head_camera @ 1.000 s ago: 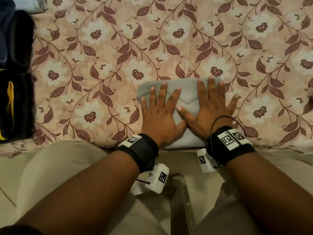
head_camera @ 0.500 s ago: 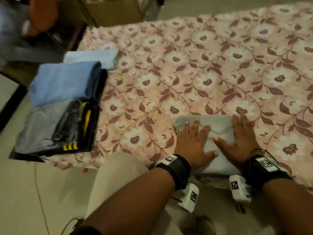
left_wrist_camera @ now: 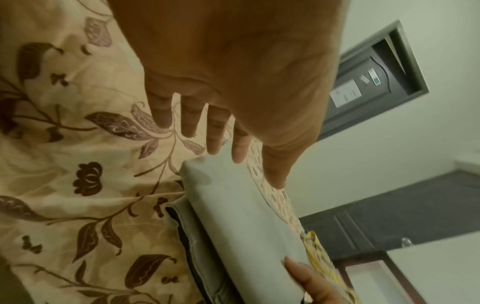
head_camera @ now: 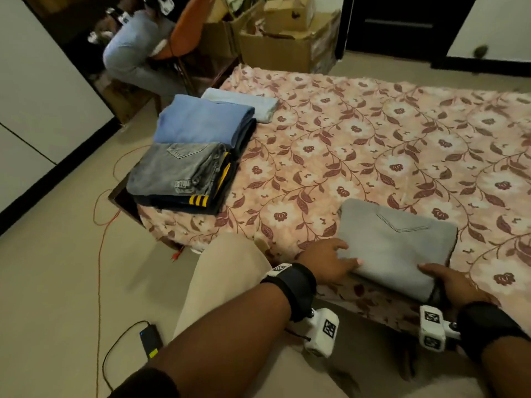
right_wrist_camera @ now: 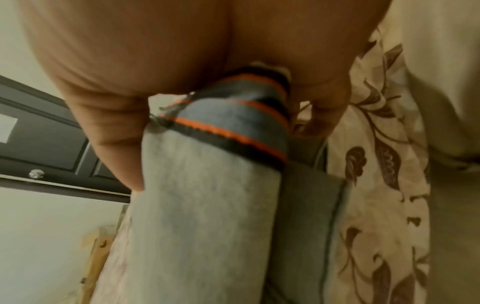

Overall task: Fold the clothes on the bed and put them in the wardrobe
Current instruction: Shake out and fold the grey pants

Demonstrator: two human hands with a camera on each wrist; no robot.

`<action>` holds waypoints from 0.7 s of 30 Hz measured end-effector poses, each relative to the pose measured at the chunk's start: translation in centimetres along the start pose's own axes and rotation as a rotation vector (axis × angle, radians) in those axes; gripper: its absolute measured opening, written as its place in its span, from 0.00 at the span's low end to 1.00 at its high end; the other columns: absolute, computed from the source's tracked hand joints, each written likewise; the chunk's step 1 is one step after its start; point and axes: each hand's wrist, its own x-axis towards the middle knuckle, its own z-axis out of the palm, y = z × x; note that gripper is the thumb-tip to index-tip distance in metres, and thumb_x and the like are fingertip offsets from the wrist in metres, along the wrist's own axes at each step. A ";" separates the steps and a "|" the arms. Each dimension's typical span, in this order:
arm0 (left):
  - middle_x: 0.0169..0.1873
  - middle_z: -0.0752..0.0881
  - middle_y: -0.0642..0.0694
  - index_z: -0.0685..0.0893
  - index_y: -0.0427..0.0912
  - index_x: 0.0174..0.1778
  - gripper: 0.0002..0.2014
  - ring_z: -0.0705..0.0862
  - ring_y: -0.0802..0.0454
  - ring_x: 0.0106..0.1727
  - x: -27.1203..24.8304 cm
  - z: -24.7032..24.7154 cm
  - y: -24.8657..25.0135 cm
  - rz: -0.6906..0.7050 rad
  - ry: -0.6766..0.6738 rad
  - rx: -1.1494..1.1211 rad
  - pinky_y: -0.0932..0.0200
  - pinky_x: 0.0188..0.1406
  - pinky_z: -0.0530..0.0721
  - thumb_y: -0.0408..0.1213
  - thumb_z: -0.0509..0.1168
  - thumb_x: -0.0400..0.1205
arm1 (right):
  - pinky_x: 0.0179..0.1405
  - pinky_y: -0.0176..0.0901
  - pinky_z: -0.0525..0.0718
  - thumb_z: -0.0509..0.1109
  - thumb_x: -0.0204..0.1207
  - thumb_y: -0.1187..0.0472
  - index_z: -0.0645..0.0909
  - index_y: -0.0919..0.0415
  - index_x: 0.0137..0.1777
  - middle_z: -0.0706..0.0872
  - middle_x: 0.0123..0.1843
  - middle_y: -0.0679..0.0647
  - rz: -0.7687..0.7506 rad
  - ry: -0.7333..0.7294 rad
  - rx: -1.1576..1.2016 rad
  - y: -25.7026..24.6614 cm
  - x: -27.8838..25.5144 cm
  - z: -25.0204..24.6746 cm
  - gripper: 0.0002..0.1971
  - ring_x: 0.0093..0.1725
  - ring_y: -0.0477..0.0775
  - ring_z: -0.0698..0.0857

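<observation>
A: What lies at the bed's (head_camera: pixel 373 145) left corner?
B: A stack of folded blue and grey denim clothes (head_camera: pixel 195 156), presumably staged for the wardrobe.
A: And at the near edge?
B: A folded grey pocketed garment (head_camera: pixel 399 251). The left hand (head_camera: pixel 330 261) clasps its left side, the right hand (head_camera: pixel 451 281) its near right corner, apparently to lift it.

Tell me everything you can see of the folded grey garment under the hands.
The grey garment is folded into a thick, flat rectangle, with a stitched pointed pocket on top; it looks like soft cotton. A dark band with orange stripes shows at its near end in the right wrist view. It lies at the bed's near edge. The left hand holds its left side, the right hand grips its near right corner.
</observation>
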 end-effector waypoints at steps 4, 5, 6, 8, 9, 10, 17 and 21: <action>0.79 0.79 0.47 0.77 0.50 0.82 0.54 0.78 0.45 0.78 -1.4 -0.5 0.0 -0.091 -0.136 -0.156 0.49 0.81 0.73 0.80 0.70 0.64 | 0.37 0.59 0.93 0.74 0.76 0.57 0.82 0.60 0.70 0.93 0.57 0.62 -0.040 -0.082 0.182 -0.8 -2.4 1.6 0.22 0.50 0.69 0.92; 0.81 0.78 0.46 0.74 0.50 0.84 0.49 0.78 0.45 0.78 -1.8 -0.6 0.3 -0.128 -0.204 -0.205 0.50 0.82 0.72 0.76 0.70 0.71 | 0.40 0.62 0.93 0.80 0.69 0.53 0.81 0.60 0.70 0.92 0.58 0.63 -0.048 -0.089 0.203 -0.8 -2.7 1.9 0.29 0.53 0.70 0.91; 0.81 0.78 0.43 0.71 0.50 0.86 0.46 0.79 0.43 0.77 -2.3 -0.7 0.7 -0.188 -0.279 -0.240 0.50 0.81 0.71 0.74 0.67 0.77 | 0.47 0.66 0.92 0.87 0.58 0.49 0.80 0.59 0.72 0.91 0.61 0.65 -0.048 -0.076 0.214 -0.7 -2.7 2.1 0.41 0.57 0.72 0.90; 0.82 0.76 0.38 0.66 0.52 0.89 0.45 0.80 0.38 0.74 -3.0 -0.3 0.8 -0.277 -0.419 -0.261 0.43 0.78 0.71 0.77 0.57 0.80 | 0.61 0.74 0.85 0.92 0.42 0.47 0.78 0.57 0.76 0.88 0.67 0.66 -0.066 -0.091 0.267 -0.5 -3.3 3.1 0.56 0.65 0.74 0.86; 0.82 0.75 0.38 0.64 0.55 0.89 0.48 0.81 0.36 0.74 -3.2 -0.2 0.7 -0.284 -0.456 -0.300 0.40 0.79 0.70 0.80 0.55 0.78 | 0.65 0.77 0.81 0.92 0.42 0.48 0.77 0.56 0.78 0.87 0.69 0.66 -0.091 -0.126 0.320 -0.3 -3.3 3.7 0.58 0.68 0.74 0.84; 0.81 0.77 0.39 0.65 0.58 0.89 0.52 0.83 0.35 0.72 -3.5 -0.2 0.8 -0.277 -0.464 -0.382 0.37 0.79 0.72 0.85 0.56 0.72 | 0.66 0.80 0.79 0.92 0.44 0.48 0.76 0.56 0.79 0.86 0.70 0.66 -0.120 -0.138 0.348 -0.3 -4.0 4.8 0.57 0.69 0.74 0.84; 0.65 0.90 0.36 0.70 0.61 0.79 0.46 0.90 0.29 0.63 -3.4 -1.9 -1.1 -0.013 -0.119 -1.201 0.27 0.65 0.86 0.72 0.79 0.67 | 0.43 0.64 0.92 0.81 0.66 0.59 0.71 0.54 0.82 0.89 0.61 0.54 -0.276 -0.172 0.537 -0.2 -9.1 13.6 0.42 0.49 0.57 0.93; 0.63 0.92 0.41 0.60 0.64 0.82 0.47 0.90 0.37 0.65 -3.0 -6.0 -1.1 0.095 0.316 -1.574 0.39 0.58 0.91 0.45 0.83 0.74 | 0.68 0.80 0.78 0.76 0.77 0.62 0.69 0.52 0.84 0.82 0.77 0.57 -0.412 -0.215 0.513 -1.6 -10.9 18.5 0.36 0.72 0.67 0.83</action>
